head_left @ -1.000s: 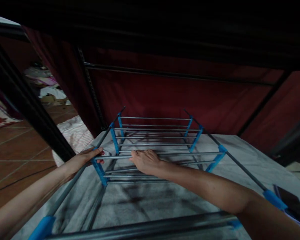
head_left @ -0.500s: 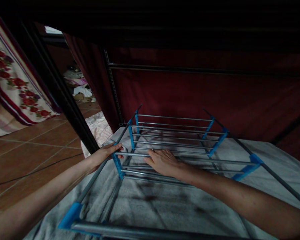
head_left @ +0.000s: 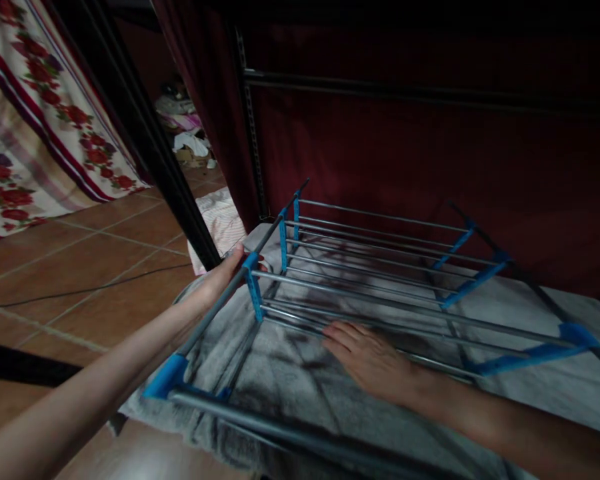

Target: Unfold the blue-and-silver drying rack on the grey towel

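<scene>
A metal shelf rack with grey rods and blue plastic joints lies on a grey blanket. My left hand is closed round its left side pole by a blue joint; the thumb shows outside and fingertips show inside, while the pole and joint hide the rest. My right hand lies palm down, fingers stretched out, its fingertips by the lower rods of the middle tier. Whether those fingertips press on a rod I cannot tell.
A black metal post rises left of the blanket, and a dark red curtain hangs behind the rack. Further left are a tiled floor with a dark cable and a flowered cloth.
My right hand has left the upper rod and come down nearer the lower rods. My left hand has shifted to the outer side of the pole. The view has swung left and down.
</scene>
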`<state>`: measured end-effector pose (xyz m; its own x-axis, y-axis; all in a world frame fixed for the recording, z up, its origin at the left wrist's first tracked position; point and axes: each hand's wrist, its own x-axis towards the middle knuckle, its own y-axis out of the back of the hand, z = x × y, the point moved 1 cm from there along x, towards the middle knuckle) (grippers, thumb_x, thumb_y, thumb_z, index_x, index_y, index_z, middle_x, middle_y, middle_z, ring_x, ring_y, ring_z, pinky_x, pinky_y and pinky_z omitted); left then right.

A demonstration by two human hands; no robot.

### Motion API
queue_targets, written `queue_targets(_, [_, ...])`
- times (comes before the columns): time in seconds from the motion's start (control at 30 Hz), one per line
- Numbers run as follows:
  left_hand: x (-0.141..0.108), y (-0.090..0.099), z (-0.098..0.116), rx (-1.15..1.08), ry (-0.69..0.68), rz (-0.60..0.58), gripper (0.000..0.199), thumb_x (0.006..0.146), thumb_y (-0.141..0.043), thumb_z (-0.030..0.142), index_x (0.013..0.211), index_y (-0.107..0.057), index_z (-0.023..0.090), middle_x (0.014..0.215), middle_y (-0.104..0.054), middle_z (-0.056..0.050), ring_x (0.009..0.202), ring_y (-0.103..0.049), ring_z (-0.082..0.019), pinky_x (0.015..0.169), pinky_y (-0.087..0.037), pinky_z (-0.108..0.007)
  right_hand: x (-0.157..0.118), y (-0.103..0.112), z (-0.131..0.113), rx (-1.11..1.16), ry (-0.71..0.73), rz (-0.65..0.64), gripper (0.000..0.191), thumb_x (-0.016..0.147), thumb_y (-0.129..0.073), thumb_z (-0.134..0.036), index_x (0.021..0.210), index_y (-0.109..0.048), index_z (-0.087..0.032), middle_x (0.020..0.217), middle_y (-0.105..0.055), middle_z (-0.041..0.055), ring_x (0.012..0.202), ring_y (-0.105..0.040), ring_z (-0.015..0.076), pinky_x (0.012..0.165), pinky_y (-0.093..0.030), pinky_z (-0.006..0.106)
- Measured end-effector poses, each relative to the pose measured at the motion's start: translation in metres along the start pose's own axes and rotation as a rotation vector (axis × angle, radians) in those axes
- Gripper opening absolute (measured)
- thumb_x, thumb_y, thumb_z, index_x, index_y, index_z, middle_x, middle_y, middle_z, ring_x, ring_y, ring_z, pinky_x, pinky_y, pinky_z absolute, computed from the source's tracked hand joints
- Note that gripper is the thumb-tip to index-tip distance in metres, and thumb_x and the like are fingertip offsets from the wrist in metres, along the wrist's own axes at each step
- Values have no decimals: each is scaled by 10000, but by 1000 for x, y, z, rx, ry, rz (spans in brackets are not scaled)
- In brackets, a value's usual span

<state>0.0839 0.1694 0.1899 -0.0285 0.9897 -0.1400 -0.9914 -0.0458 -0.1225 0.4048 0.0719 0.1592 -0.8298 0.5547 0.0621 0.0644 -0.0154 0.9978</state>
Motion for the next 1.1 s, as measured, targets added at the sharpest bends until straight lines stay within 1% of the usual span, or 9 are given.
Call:
queue_targets(0.07, [0,5,-17,-67,-42,61,550,808,-541,673,931,-625,144,861,-682,-72,828,-623,-207,755,-499,-299,-5,-22,11,2,-115,-4,525,884,-377,-50,1393,-436,-162,1501,-387,95,1376,-322,254,1094,-338,424])
queue_targets(0.13, [0,9,-39,-72,-68,95,480,827,-544,635,914,-601,167,855,-679,-46,850,-621,-211,775,-493,-307,1,-34,22,10,-205,-13,529,891,-381,-69,1411,-420,-163,1508,-372,112,1378,-324,273,1087,-345,449])
queue_targets(0.27, [3,10,-82,15,-19,96,484,836,-485,649,880,-624,187,855,-687,-46,895,-625,-242,805,-483,-339,33,-33,32,94,-319,-56,464,948,-378,-184,1411,-400,-156,1387,-494,141,1236,-495,265,998,-425,407])
queue_targets(0.37, [6,6,-102,49,29,44,517,816,-472,678,883,-667,204,877,-692,-61,879,-612,-262,775,-478,-354,59,-27,31,167,-389,-103,407,976,-355,-235,1369,-417,-153,1265,-582,129,1097,-588,243,883,-465,362])
queue_targets(0.53, [7,-2,-102,87,23,-90,491,822,-440,679,767,-679,254,831,-669,-41,830,-573,-252,769,-463,-349,72,-21,29,192,-385,-147,247,1008,-337,-295,1164,-512,-214,1136,-625,68,978,-621,215,725,-427,312])
queue_targets(0.67, [7,-8,-91,13,-37,-105,478,819,-435,653,758,-667,239,734,-632,-54,750,-559,-237,714,-461,-352,68,-21,28,144,-360,-158,193,1013,-340,-270,1062,-519,-220,1059,-632,41,881,-628,202,628,-369,305])
queue_targets(0.77, [8,-11,-91,8,-65,-76,493,831,-392,643,657,-622,243,651,-590,-43,679,-530,-210,675,-444,-348,68,-21,27,130,-355,-158,180,1009,-347,-246,1061,-518,-217,1064,-636,44,872,-626,198,621,-351,307])
queue_targets(0.97, [17,-12,-107,76,-75,92,540,786,-359,685,535,-531,239,557,-501,-32,593,-455,-179,598,-384,-335,72,-16,29,201,-403,-122,246,1008,-329,-310,1083,-540,-207,1028,-666,62,895,-630,199,679,-365,306])
queue_targets(1.1, [21,-13,-110,78,-60,64,521,760,-348,666,502,-476,232,511,-446,-37,568,-412,-166,557,-340,-320,74,-16,31,226,-427,-131,259,998,-361,-401,1068,-551,-240,956,-692,34,870,-645,200,665,-350,296])
